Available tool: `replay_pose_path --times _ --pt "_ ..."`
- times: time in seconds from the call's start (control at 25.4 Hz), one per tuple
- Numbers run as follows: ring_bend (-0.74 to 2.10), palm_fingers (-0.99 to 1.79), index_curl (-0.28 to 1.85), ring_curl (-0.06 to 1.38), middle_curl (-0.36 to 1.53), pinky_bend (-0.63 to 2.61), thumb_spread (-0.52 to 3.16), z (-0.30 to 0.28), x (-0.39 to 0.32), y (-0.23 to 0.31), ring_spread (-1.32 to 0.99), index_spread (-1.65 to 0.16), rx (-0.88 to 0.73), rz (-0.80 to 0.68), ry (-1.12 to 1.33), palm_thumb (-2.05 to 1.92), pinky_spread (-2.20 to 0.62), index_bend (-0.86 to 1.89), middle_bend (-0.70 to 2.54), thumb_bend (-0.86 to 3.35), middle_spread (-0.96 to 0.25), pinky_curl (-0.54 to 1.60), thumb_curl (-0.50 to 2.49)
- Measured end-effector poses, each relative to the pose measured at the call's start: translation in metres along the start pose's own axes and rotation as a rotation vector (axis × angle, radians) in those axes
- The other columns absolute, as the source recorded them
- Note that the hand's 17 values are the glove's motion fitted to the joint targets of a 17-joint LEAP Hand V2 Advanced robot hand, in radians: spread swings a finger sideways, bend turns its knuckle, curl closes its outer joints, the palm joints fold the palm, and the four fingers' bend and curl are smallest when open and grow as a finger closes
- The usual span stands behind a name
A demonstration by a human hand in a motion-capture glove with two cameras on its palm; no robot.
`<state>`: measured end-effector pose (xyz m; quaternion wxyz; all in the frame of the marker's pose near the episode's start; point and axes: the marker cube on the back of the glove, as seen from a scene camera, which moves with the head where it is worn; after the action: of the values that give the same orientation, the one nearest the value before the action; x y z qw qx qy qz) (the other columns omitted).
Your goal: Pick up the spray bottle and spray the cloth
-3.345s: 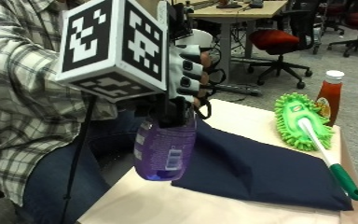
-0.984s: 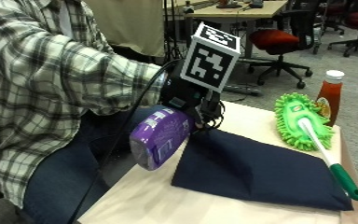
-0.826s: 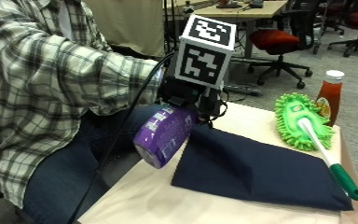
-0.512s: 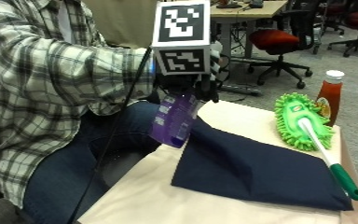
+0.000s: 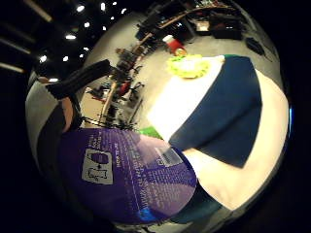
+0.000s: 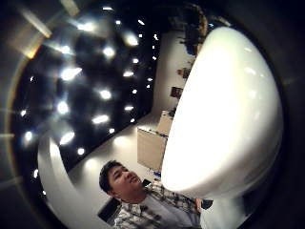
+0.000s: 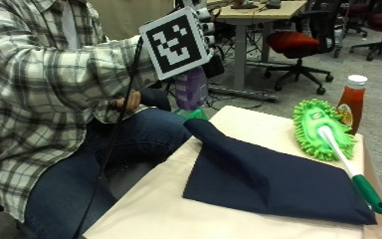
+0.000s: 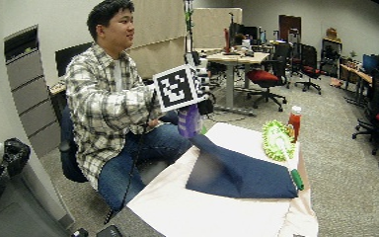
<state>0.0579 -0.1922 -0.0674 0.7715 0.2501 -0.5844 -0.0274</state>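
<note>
1. The right hand (image 7: 204,37) had lifted the purple spray bottle (image 7: 191,89) upright, its grip wrapped around the bottle's neck.
2. The bottle hung beside the navy cloth (image 7: 270,179) on the desk (image 7: 164,209); spraying looked imminent.

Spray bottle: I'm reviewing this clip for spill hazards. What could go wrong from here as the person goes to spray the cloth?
1. The purple spray bottle is held up off the table's near edge, above the person's lap, so spray may miss the dark blue cloth.
2. The cloth's corner is lifted towards the bottle, so little of it may get wet.
3. The green duster and red sauce bottle stand beside the cloth and could catch overspray.
</note>
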Motion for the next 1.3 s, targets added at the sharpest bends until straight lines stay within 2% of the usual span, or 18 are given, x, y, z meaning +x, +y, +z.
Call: replay_pose_path --times 0.28,0.51,0.79,1.06,1.3 --pt "0.58 1.25 0.61 0.49 0.56 0.35 0.08 0.025 -0.005 -0.009 -0.2 -0.28 0.004 -0.062 -0.186 1.07 -0.1 0.23 0.57 -0.03 -0.16 0.42 0.78" --pt "0.57 1.24 0.62 0.49 0.56 0.34 0.1 0.043 0.019 -0.03 -0.2 -0.28 0.006 -0.069 -0.173 1.07 -0.09 0.22 0.56 -0.03 -0.16 0.42 0.78" --pt "0.57 1.23 0.62 0.49 0.56 0.33 0.12 0.068 0.066 -0.073 -0.19 -0.28 0.051 -0.151 -0.09 1.08 -0.08 0.2 0.55 -0.03 -0.15 0.42 0.78" --pt "0.54 1.17 0.61 0.48 0.56 0.31 0.17 0.081 0.145 -0.103 -0.17 -0.27 0.077 -0.076 0.045 1.09 -0.07 0.17 0.54 -0.03 -0.14 0.42 0.78" --pt "0.53 1.12 0.59 0.48 0.56 0.29 0.22 0.085 0.185 -0.118 -0.15 -0.26 0.131 0.008 -0.014 1.11 -0.06 0.15 0.51 -0.03 -0.13 0.42 0.77"
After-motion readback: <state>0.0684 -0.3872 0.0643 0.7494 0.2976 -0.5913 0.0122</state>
